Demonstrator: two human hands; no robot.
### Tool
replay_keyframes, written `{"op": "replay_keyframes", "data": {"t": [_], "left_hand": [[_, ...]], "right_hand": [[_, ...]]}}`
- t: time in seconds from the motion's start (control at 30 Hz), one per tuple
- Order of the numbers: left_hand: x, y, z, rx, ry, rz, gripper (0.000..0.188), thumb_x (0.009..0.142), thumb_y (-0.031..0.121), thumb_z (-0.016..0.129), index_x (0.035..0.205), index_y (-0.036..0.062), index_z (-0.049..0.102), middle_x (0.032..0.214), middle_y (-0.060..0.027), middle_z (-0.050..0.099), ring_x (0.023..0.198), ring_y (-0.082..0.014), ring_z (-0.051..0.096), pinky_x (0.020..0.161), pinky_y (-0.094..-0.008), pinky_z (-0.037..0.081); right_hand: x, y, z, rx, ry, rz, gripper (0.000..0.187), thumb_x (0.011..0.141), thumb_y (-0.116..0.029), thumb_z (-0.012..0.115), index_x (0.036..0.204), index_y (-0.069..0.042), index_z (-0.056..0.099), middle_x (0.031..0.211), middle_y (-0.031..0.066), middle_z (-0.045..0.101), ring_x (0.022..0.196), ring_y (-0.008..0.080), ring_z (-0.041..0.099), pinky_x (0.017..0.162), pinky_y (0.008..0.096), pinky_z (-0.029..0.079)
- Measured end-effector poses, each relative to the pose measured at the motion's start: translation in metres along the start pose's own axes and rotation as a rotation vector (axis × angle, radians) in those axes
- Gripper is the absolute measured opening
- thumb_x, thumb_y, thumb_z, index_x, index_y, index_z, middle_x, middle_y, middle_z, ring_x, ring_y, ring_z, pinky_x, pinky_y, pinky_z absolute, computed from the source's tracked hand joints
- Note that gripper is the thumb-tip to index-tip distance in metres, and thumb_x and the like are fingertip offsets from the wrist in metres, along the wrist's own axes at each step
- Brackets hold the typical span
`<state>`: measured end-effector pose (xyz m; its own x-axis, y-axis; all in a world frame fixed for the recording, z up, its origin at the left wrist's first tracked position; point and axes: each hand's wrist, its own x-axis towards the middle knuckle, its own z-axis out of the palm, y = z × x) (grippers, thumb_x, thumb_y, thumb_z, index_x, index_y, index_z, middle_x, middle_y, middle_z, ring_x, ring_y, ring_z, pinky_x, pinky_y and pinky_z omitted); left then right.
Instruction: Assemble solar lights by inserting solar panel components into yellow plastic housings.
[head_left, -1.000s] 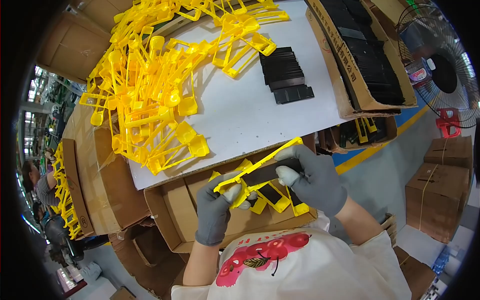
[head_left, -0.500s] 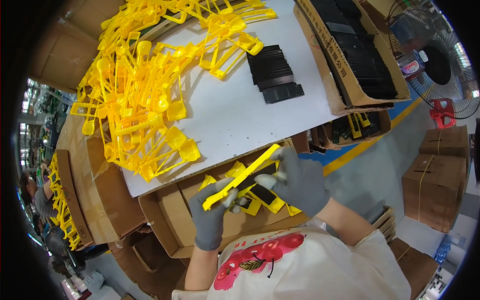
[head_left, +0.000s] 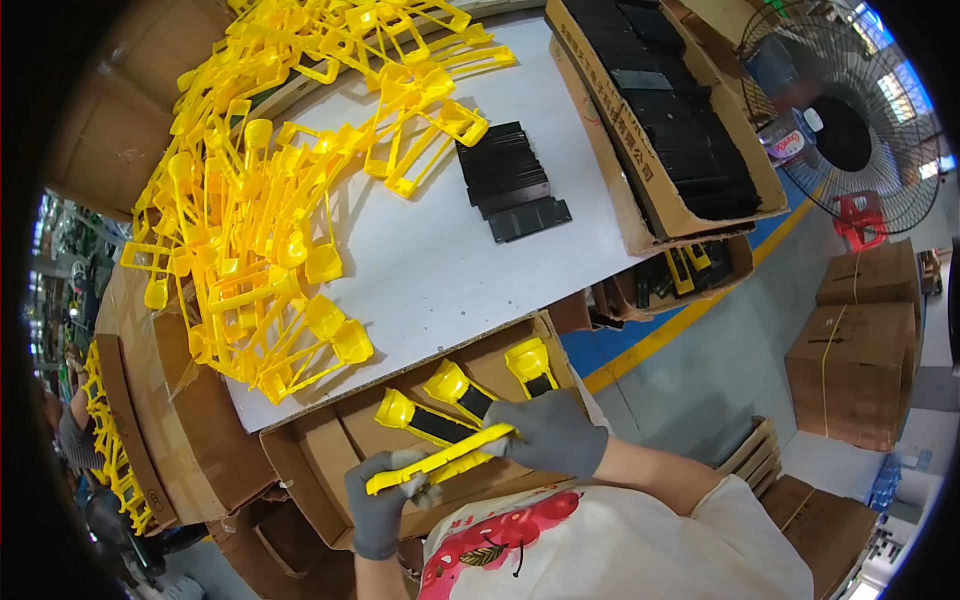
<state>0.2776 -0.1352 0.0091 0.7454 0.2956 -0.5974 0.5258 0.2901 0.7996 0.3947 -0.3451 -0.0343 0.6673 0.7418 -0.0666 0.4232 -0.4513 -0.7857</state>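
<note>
My left hand (head_left: pixel 380 505), in a grey glove, closes on the left end of a yellow plastic frame (head_left: pixel 440 464). The right hand (head_left: pixel 552 434), gloved alike, grips that frame's other end. It is held edge-on, nearly level, over an open cardboard box (head_left: pixel 318 432), so its inner face is hidden. In the box lie several yellow frames with black panels (head_left: pixel 462 388), each with a scooped end. On the white table a big tangled heap of yellow frames (head_left: pixel 265 255) spreads to the left. A row of flat black panels (head_left: pixel 503 170) lies right of it.
A carton (head_left: pixel 625 195) packed with black panels stands on the table's right. Below it is another box (head_left: pixel 738 262) with yellow and black parts. Farther right are a fan (head_left: pixel 842 132), a bottle (head_left: pixel 790 140), a red stool (head_left: pixel 860 220) and stacked cartons (head_left: pixel 850 375).
Both hands have come down and toward me with the yellow frame, which has turned from steeply slanted to nearly level. The pieces in the box show more fully now. The whole view has shifted a little.
</note>
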Motion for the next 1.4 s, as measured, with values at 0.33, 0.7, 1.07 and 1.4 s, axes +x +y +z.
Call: {"op": "replay_keyframes", "data": {"t": [0.33,0.7,1.07,1.4], "left_hand": [[0.043,-0.014,-0.114,0.382,-0.079,-0.18,0.031,0.078,0.017,0.077,0.098,-0.002,0.062,0.075,-0.0068,0.066,0.056,-0.0124,0.063,0.044,-0.0211,0.044],[0.076,0.064,-0.031,1.463,0.361,0.734,0.039,0.074,0.01,0.064,0.112,0.0106,0.057,0.091,-0.0099,0.064,0.086,-0.0297,0.062,0.063,-0.0411,0.05],[0.126,0.087,-0.032,1.706,0.089,0.935,0.032,0.066,0.006,0.067,0.098,0.0102,0.063,0.084,-0.0083,0.058,0.085,-0.0295,0.056,0.068,-0.0393,0.048],[0.038,0.086,-0.019,0.116,0.267,0.473,0.024,0.087,0.0,0.053,0.11,0.0043,0.051,0.1,-0.0088,0.058,0.088,-0.0235,0.067,0.068,-0.0315,0.061]], "right_hand": [[0.127,0.079,-0.098,-0.646,0.198,-0.121,0.031,0.075,-0.024,0.068,0.105,-0.017,0.06,0.103,0.0028,0.059,0.083,0.0247,0.064,0.066,0.038,0.052],[0.156,0.071,-0.105,-0.796,0.014,-0.144,0.031,0.074,-0.023,0.072,0.096,-0.007,0.058,0.096,0.0091,0.057,0.084,0.0262,0.063,0.067,0.0378,0.052],[0.114,0.048,-0.117,-0.412,0.317,-0.194,0.02,0.079,-0.012,0.068,0.098,-0.012,0.064,0.086,0.0051,0.058,0.071,0.0219,0.062,0.06,0.0314,0.049],[0.029,-0.031,-0.086,0.804,0.309,0.127,0.021,0.083,0.0,0.064,0.1,-0.001,0.052,0.075,0.0013,0.06,0.06,0.0036,0.054,0.052,0.0177,0.041]]}}
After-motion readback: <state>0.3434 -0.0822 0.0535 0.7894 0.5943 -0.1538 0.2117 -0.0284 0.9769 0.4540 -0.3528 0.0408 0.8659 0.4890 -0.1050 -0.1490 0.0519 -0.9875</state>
